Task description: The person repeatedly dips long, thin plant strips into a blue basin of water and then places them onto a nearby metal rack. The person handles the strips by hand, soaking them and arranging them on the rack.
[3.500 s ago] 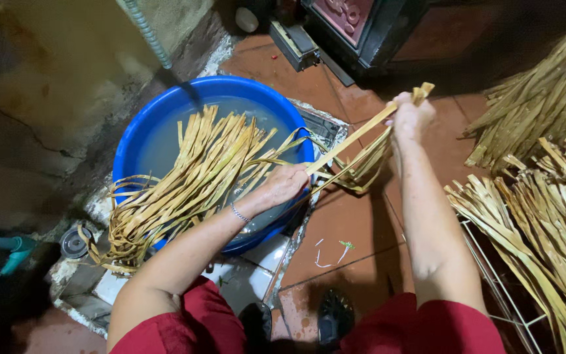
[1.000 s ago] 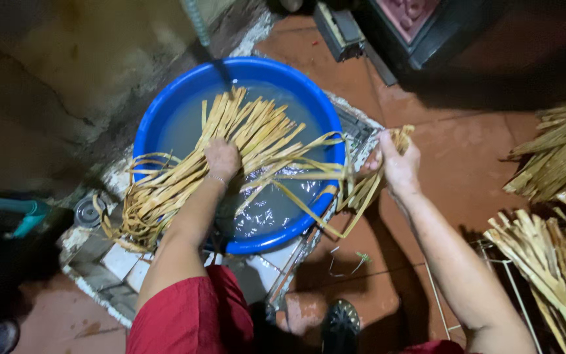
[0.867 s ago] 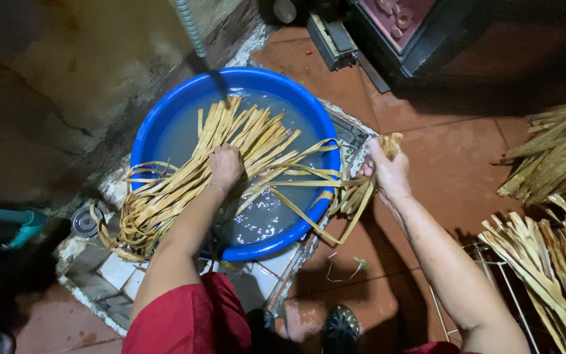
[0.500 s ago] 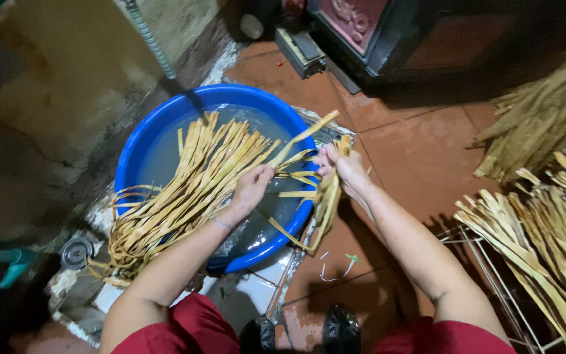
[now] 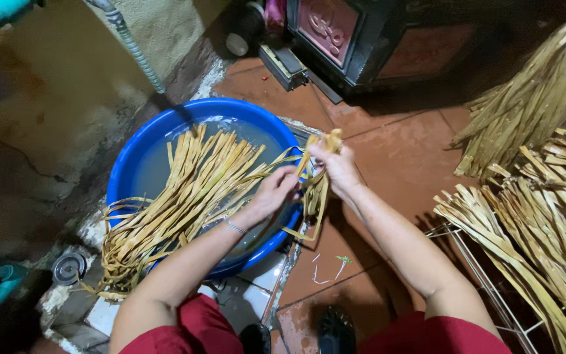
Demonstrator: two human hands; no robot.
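A blue plastic basin (image 5: 122, 177) holds water and a long sheaf of tan leaf strips (image 5: 178, 196) that spill over its near-left rim. My right hand (image 5: 339, 167) is closed on a small bunch of strips (image 5: 314, 190) at the basin's right rim, their ends hanging down. My left hand (image 5: 275, 191) sits just left of it, fingers on the same bunch over the water. A thin bracelet is on my left wrist.
Piles of dry leaf strips (image 5: 545, 196) lie on the right, partly on a white wire rack (image 5: 486, 282). A dark cabinet (image 5: 355, 39) stands at the top. A grey hose (image 5: 129, 46) runs down the wall. Red tile floor (image 5: 394, 151) lies between.
My right hand came in from the right with its bunch to the basin rim. My left hand left the soaking sheaf and joined it on the bunch. The camera view shifted.
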